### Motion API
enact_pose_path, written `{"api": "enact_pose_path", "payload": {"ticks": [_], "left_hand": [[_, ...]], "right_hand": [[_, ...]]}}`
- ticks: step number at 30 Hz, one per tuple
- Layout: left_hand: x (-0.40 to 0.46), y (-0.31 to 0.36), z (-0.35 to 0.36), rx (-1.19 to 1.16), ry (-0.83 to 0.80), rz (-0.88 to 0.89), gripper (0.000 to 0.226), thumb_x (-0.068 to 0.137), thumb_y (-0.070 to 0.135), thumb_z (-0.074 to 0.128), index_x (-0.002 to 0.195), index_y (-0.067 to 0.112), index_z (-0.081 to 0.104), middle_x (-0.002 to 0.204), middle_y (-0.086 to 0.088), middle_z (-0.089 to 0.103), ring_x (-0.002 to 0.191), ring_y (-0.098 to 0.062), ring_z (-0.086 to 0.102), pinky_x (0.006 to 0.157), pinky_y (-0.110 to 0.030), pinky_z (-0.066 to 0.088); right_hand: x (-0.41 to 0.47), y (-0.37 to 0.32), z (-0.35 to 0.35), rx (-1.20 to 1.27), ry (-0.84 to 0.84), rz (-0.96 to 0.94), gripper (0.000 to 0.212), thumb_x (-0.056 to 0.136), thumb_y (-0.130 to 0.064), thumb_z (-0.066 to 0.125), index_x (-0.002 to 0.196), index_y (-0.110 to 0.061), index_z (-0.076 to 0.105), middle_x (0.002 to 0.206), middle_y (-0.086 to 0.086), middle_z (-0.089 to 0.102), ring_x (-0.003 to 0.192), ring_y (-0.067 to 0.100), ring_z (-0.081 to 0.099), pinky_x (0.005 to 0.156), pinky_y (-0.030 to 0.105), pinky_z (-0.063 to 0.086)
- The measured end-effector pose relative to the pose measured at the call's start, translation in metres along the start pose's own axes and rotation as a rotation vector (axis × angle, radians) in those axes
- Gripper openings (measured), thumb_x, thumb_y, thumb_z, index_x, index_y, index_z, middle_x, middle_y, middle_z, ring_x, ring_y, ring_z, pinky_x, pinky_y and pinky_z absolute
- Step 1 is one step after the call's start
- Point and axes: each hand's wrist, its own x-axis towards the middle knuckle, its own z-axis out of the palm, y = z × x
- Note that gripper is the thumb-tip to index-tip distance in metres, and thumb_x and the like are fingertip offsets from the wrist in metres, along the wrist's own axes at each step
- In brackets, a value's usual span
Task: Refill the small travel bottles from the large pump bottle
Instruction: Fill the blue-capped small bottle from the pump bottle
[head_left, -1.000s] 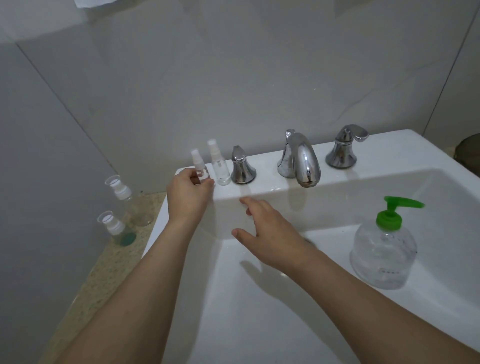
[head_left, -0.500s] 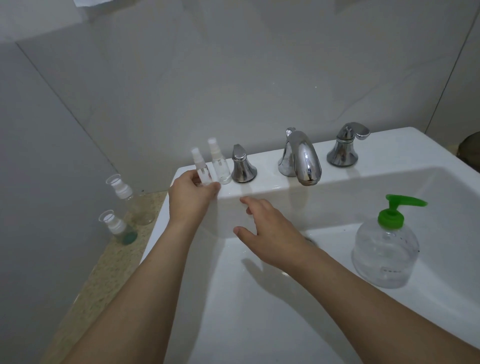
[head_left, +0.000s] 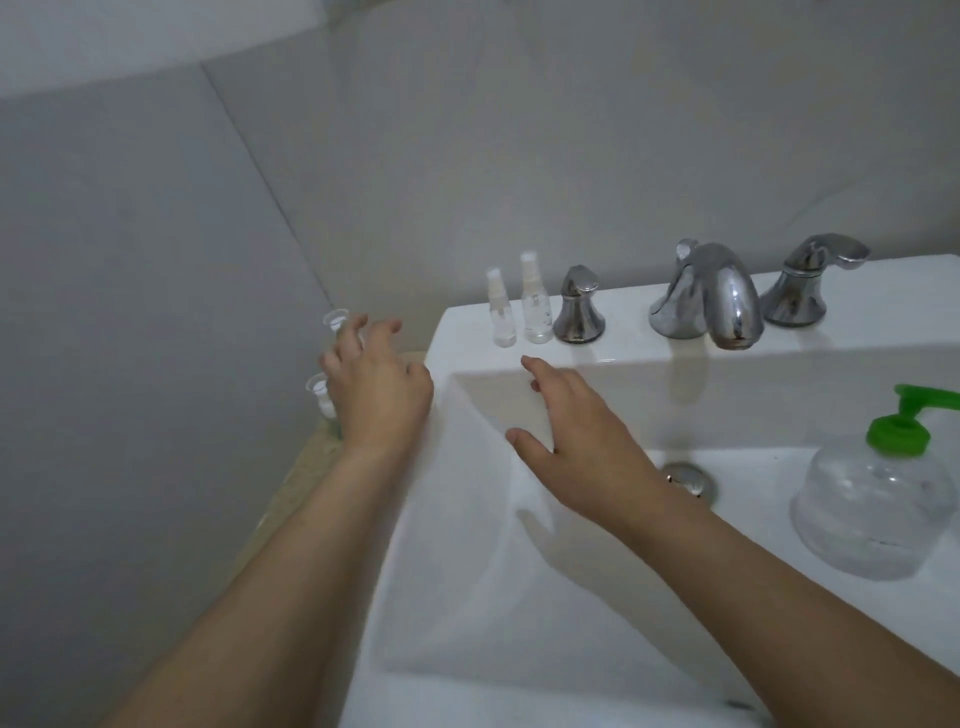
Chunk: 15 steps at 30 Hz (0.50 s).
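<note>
Two small clear spray bottles (head_left: 502, 312) (head_left: 535, 301) stand side by side on the sink's back ledge, left of a chrome tap handle. The large clear pump bottle (head_left: 878, 504) with a green pump rests in the basin at the right. Two more small capped bottles (head_left: 335, 319) (head_left: 318, 395) stand on the counter left of the sink, mostly hidden behind my left hand (head_left: 374, 384), which hovers over them, fingers spread and empty. My right hand (head_left: 576, 441) is open over the basin's left side, holding nothing.
The white sink (head_left: 467, 332) fills the lower right. A chrome spout (head_left: 711, 296) and two chrome handles (head_left: 577, 312) (head_left: 805, 286) line its back ledge. The drain (head_left: 691, 478) lies beside my right wrist. A speckled counter (head_left: 301, 478) runs along the grey wall at the left.
My left hand let go of the left spray bottle on the ledge and moved left over the counter bottles. The camera view shifted left. My right hand stayed over the basin.
</note>
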Motion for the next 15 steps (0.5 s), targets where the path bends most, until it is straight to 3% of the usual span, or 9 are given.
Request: {"api": "enact_pose_path", "payload": {"ticks": [4,9,12,15], "left_hand": [[0.01,-0.037,-0.005,0.103,-0.073,-0.222,0.058,0.089,0.013,0.058,0.145,0.023,0.048,0.167,-0.014,0.006,0.148,-0.041,0.011,0.118,-0.05,0.021],[0.019,-0.069,0.003,0.057,-0.227,-0.368,0.065,0.093,0.026,0.06,0.154,0.027,0.036,0.168,-0.017,-0.011,0.152,-0.045,-0.001,0.122,-0.05,0.015],[0.025,-0.073,0.009,-0.006,-0.272,-0.408,0.059,0.096,0.019,0.053,0.153,0.027,0.038,0.167,-0.019,-0.013,0.148,-0.048,0.019,0.121,-0.046,0.023],[0.027,-0.074,0.013,-0.064,-0.245,-0.413,0.054,0.093,0.0,0.045,0.144,0.015,0.048,0.16,-0.02,0.01,0.12,-0.045,0.053,0.109,-0.039,0.039]], "right_hand": [[-0.002,-0.022,0.012,-0.156,-0.08,-0.177,0.074,0.091,-0.036,0.056,0.151,-0.021,0.017,0.138,0.001,0.039,0.117,0.024,0.045,0.096,0.04,0.04],[-0.002,-0.01,0.013,-0.192,-0.165,-0.134,0.078,0.092,-0.04,0.054,0.153,-0.024,0.008,0.144,-0.002,0.031,0.123,0.022,0.04,0.1,0.037,0.036],[0.0,-0.004,0.012,-0.151,-0.175,-0.104,0.079,0.092,-0.04,0.055,0.153,-0.027,0.008,0.144,-0.002,0.03,0.124,0.023,0.04,0.102,0.038,0.035],[0.001,0.0,0.012,-0.132,-0.184,-0.08,0.078,0.092,-0.041,0.055,0.153,-0.029,0.007,0.144,-0.003,0.03,0.122,0.023,0.04,0.102,0.037,0.035]]}}
